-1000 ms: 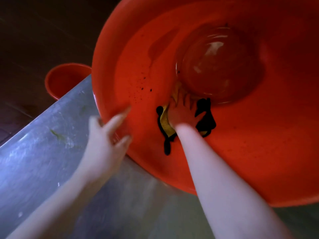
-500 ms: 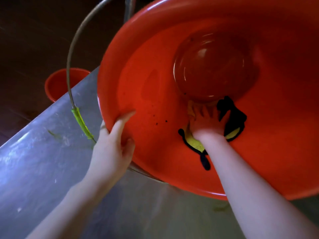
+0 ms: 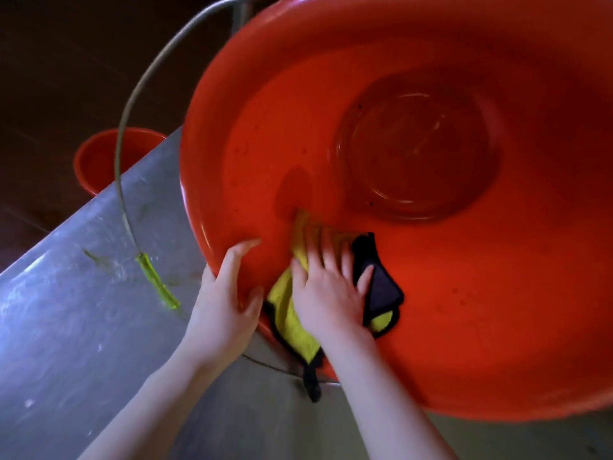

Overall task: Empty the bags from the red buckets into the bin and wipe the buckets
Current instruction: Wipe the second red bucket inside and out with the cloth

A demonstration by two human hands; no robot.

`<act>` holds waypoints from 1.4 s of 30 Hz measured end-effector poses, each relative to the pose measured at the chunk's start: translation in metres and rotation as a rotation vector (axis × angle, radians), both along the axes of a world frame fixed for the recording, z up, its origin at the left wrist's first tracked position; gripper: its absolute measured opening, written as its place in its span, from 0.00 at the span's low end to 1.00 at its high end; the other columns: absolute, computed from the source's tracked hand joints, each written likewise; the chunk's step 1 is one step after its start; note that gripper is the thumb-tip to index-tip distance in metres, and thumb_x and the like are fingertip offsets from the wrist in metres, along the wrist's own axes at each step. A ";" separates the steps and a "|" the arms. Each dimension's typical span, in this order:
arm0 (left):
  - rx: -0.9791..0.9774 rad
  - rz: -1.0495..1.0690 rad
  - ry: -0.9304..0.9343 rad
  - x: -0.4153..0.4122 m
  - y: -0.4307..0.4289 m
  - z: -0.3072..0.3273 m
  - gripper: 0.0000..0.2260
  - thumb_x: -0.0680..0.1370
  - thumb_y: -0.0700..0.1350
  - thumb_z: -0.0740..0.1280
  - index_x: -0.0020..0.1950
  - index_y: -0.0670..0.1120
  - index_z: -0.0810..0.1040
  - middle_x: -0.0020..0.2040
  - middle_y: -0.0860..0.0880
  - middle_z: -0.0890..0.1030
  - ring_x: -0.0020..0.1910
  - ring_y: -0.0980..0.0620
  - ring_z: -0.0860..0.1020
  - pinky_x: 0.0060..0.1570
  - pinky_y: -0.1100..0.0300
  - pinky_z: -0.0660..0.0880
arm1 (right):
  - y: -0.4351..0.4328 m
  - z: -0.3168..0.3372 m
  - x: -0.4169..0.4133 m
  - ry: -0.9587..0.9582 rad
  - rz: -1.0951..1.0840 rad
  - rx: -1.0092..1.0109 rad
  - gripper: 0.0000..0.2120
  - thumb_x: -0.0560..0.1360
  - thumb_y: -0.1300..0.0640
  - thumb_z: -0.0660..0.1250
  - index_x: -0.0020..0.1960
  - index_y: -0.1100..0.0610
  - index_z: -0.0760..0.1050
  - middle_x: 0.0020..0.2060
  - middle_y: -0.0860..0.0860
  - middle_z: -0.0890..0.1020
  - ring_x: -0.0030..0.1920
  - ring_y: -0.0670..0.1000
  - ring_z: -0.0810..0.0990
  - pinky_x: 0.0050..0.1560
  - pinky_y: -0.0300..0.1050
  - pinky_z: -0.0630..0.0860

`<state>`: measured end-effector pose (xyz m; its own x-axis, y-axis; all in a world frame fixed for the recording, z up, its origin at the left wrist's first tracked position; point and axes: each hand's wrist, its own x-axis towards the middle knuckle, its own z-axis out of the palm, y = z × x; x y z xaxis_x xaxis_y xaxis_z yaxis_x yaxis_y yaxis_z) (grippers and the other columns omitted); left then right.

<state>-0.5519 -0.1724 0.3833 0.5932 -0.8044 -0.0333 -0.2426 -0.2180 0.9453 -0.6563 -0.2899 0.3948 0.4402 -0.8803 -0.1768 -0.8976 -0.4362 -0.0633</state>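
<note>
Left hand [image 3: 225,303] grips bucket [image 3: 447,310] rim. Right hand [image 3: 328,293], fingers flat and spread, presses cloth [image 3: 285,313] to the inner wall. Wire handle [image 3: 131,107] arcs over table [image 3: 66,327]; second bucket [image 3: 99,161] behind.

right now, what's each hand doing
left hand: holding the red bucket by its rim
right hand: open, flat fingers pressing the yellow cloth on the bucket's inner wall
</note>
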 end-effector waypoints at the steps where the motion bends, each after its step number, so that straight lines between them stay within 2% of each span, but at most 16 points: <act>1: 0.000 0.005 0.006 -0.001 0.001 0.000 0.31 0.76 0.36 0.66 0.67 0.68 0.63 0.63 0.48 0.70 0.56 0.56 0.69 0.56 0.62 0.67 | -0.018 -0.002 0.008 -0.010 -0.067 0.013 0.26 0.81 0.40 0.43 0.77 0.38 0.39 0.78 0.40 0.44 0.78 0.52 0.42 0.71 0.71 0.39; 5: -0.017 0.025 -0.001 -0.011 0.004 -0.002 0.33 0.76 0.37 0.67 0.66 0.72 0.62 0.62 0.51 0.68 0.56 0.48 0.74 0.59 0.56 0.72 | -0.091 -0.003 0.028 -0.084 -0.274 0.107 0.26 0.82 0.40 0.43 0.78 0.41 0.41 0.79 0.42 0.45 0.78 0.55 0.43 0.70 0.72 0.38; 8: -0.047 0.030 0.000 -0.012 0.000 -0.004 0.32 0.77 0.37 0.66 0.66 0.71 0.62 0.64 0.51 0.67 0.60 0.52 0.70 0.59 0.64 0.68 | -0.110 -0.003 0.033 -0.103 -0.296 0.121 0.27 0.81 0.40 0.43 0.78 0.42 0.40 0.79 0.43 0.44 0.78 0.56 0.42 0.70 0.72 0.37; 12: -0.034 0.045 0.064 -0.009 0.001 -0.006 0.29 0.77 0.36 0.65 0.68 0.66 0.64 0.66 0.50 0.68 0.59 0.62 0.65 0.58 0.70 0.64 | -0.062 -0.002 0.023 -0.008 -0.115 0.059 0.27 0.82 0.42 0.45 0.78 0.41 0.40 0.78 0.40 0.45 0.78 0.55 0.45 0.70 0.73 0.41; 16: -0.038 0.053 0.059 -0.007 0.000 -0.002 0.30 0.76 0.33 0.65 0.64 0.66 0.65 0.63 0.48 0.70 0.57 0.59 0.67 0.52 0.80 0.63 | 0.021 0.001 0.004 -0.044 0.132 -0.039 0.28 0.80 0.38 0.41 0.77 0.40 0.39 0.78 0.40 0.46 0.78 0.52 0.46 0.72 0.70 0.44; 19: -0.044 0.041 0.037 -0.006 -0.003 0.001 0.31 0.74 0.32 0.65 0.64 0.66 0.66 0.62 0.47 0.71 0.56 0.59 0.68 0.52 0.76 0.66 | 0.017 0.000 0.006 -0.051 0.122 -0.035 0.27 0.80 0.39 0.42 0.77 0.40 0.37 0.78 0.41 0.45 0.78 0.51 0.44 0.73 0.70 0.44; 22: -0.022 0.086 0.005 -0.011 -0.001 0.002 0.30 0.74 0.34 0.66 0.66 0.64 0.68 0.59 0.48 0.72 0.53 0.58 0.69 0.54 0.66 0.66 | -0.029 -0.006 0.023 -0.084 -0.018 -0.012 0.28 0.82 0.41 0.46 0.78 0.41 0.39 0.78 0.41 0.45 0.78 0.51 0.44 0.72 0.71 0.43; 25: -0.019 0.121 0.034 -0.018 0.005 0.003 0.29 0.75 0.36 0.68 0.65 0.67 0.67 0.54 0.50 0.71 0.42 0.52 0.70 0.49 0.59 0.71 | -0.085 -0.008 0.047 -0.143 -0.187 0.078 0.27 0.82 0.41 0.45 0.78 0.40 0.42 0.79 0.42 0.47 0.78 0.54 0.44 0.71 0.72 0.39; 28: 0.039 0.066 0.083 -0.014 0.006 0.010 0.31 0.75 0.36 0.67 0.65 0.69 0.67 0.56 0.49 0.71 0.42 0.51 0.74 0.48 0.63 0.73 | -0.114 -0.011 0.060 -0.168 -0.214 0.100 0.26 0.81 0.40 0.43 0.78 0.40 0.42 0.79 0.44 0.47 0.78 0.57 0.44 0.70 0.72 0.38; 29: 0.079 0.058 0.062 -0.010 0.006 0.014 0.31 0.74 0.36 0.68 0.66 0.68 0.68 0.57 0.49 0.71 0.45 0.51 0.76 0.52 0.65 0.74 | -0.115 -0.014 0.062 -0.167 -0.196 0.093 0.27 0.81 0.40 0.43 0.78 0.40 0.42 0.79 0.44 0.47 0.78 0.58 0.45 0.70 0.73 0.39; 31: 0.083 0.134 -0.137 0.004 0.008 0.029 0.32 0.72 0.37 0.72 0.69 0.63 0.70 0.59 0.48 0.69 0.55 0.51 0.75 0.62 0.66 0.69 | -0.115 -0.019 0.062 -0.175 -0.160 0.059 0.27 0.81 0.40 0.43 0.78 0.40 0.42 0.79 0.44 0.48 0.78 0.58 0.46 0.70 0.74 0.39; 34: -0.101 0.258 -0.542 0.042 0.008 0.059 0.27 0.74 0.39 0.67 0.71 0.57 0.71 0.62 0.44 0.64 0.57 0.57 0.66 0.62 0.78 0.58 | -0.117 -0.019 0.053 -0.147 -0.118 0.012 0.26 0.81 0.40 0.44 0.78 0.40 0.43 0.79 0.45 0.49 0.78 0.60 0.45 0.69 0.74 0.40; 35: -0.147 0.241 -0.641 0.054 0.008 0.065 0.26 0.74 0.40 0.65 0.71 0.56 0.71 0.62 0.44 0.64 0.54 0.58 0.66 0.61 0.77 0.61 | -0.118 -0.018 0.048 -0.106 -0.105 -0.002 0.26 0.81 0.40 0.44 0.78 0.39 0.44 0.79 0.45 0.49 0.78 0.60 0.45 0.69 0.75 0.39; 37: -0.135 0.189 -0.720 0.063 0.008 0.068 0.27 0.74 0.41 0.62 0.73 0.57 0.69 0.56 0.49 0.63 0.44 0.56 0.67 0.52 0.64 0.73 | -0.120 -0.015 0.036 -0.004 -0.072 -0.044 0.26 0.81 0.39 0.44 0.77 0.39 0.44 0.79 0.44 0.49 0.78 0.60 0.44 0.69 0.75 0.37; 39: -0.043 0.173 -0.648 0.059 0.009 0.061 0.29 0.75 0.39 0.63 0.73 0.59 0.67 0.55 0.50 0.64 0.36 0.52 0.69 0.42 0.54 0.76 | -0.123 -0.010 0.024 0.101 -0.053 -0.109 0.26 0.81 0.40 0.43 0.78 0.40 0.45 0.79 0.46 0.49 0.78 0.60 0.44 0.69 0.74 0.35; 42: 0.059 0.168 -0.424 0.047 0.010 0.039 0.30 0.73 0.34 0.67 0.71 0.57 0.70 0.61 0.43 0.68 0.36 0.45 0.75 0.42 0.49 0.78 | -0.124 0.004 0.013 0.271 -0.027 -0.210 0.26 0.81 0.42 0.42 0.79 0.43 0.46 0.79 0.47 0.49 0.78 0.62 0.43 0.68 0.75 0.34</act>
<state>-0.5045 -0.1621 0.4220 0.6867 -0.6996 0.1976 -0.5617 -0.3381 0.7550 -0.6434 -0.4142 0.3986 0.3780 -0.9206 -0.0981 -0.8809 -0.3902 0.2678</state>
